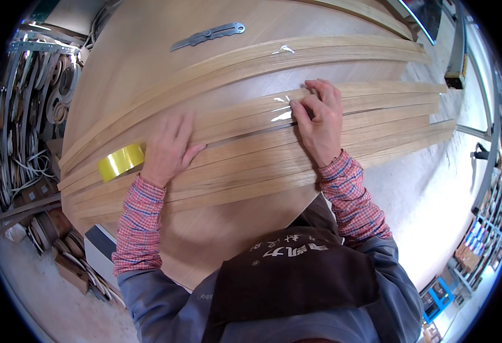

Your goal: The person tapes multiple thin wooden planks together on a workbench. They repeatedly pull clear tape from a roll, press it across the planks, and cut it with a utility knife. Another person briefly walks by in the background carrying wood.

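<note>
Light wood strips point(239, 160) lie side by side in a bundle across the table. My left hand point(168, 150) rests flat on them, fingers stretched out and a little blurred. Further right, my right hand point(321, 123) touches the strips with bent fingers, thumb and forefinger apart, beside a shiny piece of clear tape point(283, 108). A yellow roll of tape point(120, 163) sits on the strips just left of my left hand. Beyond lies a second group of strips point(228, 67), with another shiny piece of clear tape point(286, 50) on it.
A grey metal utility knife point(208, 36) lies on the wood-coloured tabletop point(142, 51) at the far side. More wood strips point(365, 12) are at the far right. Coiled edging bands point(62, 86) fill a rack on the left. A blue frame point(438, 300) stands at lower right.
</note>
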The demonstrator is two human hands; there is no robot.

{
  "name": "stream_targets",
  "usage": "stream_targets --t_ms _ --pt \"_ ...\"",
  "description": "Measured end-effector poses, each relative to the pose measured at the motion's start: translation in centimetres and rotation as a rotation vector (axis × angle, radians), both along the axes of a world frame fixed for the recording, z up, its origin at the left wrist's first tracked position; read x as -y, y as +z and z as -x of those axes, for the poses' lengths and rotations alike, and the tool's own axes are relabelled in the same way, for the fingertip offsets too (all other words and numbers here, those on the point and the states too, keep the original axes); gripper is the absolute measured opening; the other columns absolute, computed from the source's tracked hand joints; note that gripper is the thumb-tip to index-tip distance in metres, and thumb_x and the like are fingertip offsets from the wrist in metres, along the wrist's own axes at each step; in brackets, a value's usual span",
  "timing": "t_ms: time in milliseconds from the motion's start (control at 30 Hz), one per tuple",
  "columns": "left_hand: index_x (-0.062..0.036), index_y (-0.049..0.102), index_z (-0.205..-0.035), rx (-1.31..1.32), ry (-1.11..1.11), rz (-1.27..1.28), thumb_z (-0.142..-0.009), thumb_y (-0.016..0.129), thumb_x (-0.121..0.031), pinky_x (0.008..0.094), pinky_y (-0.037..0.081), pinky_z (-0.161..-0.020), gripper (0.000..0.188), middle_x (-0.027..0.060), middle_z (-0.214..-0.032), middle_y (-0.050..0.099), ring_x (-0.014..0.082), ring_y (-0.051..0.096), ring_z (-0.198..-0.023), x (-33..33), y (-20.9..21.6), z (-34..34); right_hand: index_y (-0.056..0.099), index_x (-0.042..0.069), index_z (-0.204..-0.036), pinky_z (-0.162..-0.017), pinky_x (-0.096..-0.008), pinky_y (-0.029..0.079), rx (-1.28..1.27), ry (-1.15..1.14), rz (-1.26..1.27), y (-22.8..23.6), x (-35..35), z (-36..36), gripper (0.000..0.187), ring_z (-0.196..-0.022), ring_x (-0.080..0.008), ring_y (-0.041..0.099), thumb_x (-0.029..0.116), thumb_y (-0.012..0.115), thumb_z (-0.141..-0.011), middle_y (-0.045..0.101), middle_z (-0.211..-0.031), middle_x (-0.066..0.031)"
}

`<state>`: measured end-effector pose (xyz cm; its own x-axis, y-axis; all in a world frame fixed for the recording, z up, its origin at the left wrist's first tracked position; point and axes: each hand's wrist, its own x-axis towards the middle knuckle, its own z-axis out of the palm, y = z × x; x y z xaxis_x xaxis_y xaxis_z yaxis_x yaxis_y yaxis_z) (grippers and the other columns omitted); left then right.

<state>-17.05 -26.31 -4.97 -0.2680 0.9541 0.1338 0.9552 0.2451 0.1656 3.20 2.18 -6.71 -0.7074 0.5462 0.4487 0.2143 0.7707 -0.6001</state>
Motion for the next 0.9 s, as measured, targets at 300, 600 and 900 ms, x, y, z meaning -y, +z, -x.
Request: stream_targets --t_ms 300,600,900 --pt "0.0018 0.057 -0.135 -0.013 -0.093 0.282 -0.08 0.083 -0.038 0.043 0.056 -0.088 0.072 0.0152 -0.121 0.062 0.0346 0.063 -0.107 -3.2 3.7 1.2 0.067 0.001 -0.083 -0.097 -0.0499 0.048 0.029 0.066 -0.002 -0.3 -0.5 0.0 0.014 -0.117 -0.0385 0.059 0.007 0.079 -0.081 0.066 -0.116 -0.015" --pt "-0.0067 0.055 -0.144 -0.045 -0.133 0.341 -0.084 0.08 -0.031 0.0415 0.058 -0.079 0.069 0.0148 -0.108 0.061 0.032 0.065 -0.098 -3.8 3.4 0.7 0.067 0.0 -0.085 -0.097 -0.0498 0.048 0.015 0.082 -0.063 0.0 -0.6 0.2 0.015 -0.12 -0.0397 0.058 0.006 0.08 -0.08 0.065 -0.118 -0.0152" --pt "-0.0344 0.052 -0.155 -0.133 -0.156 0.407 -0.094 0.07 -0.022 0.0414 0.056 -0.071 0.064 0.0131 -0.103 0.053 0.0289 0.061 -0.09 -3.3 2.8 -0.7 0.068 0.004 -0.095 -0.099 -0.0529 0.045 0.122 0.011 -0.196 0.3 -0.2 -0.4 0.022 -0.123 -0.0401 0.058 0.014 0.082 -0.081 0.064 -0.12 -0.0154"
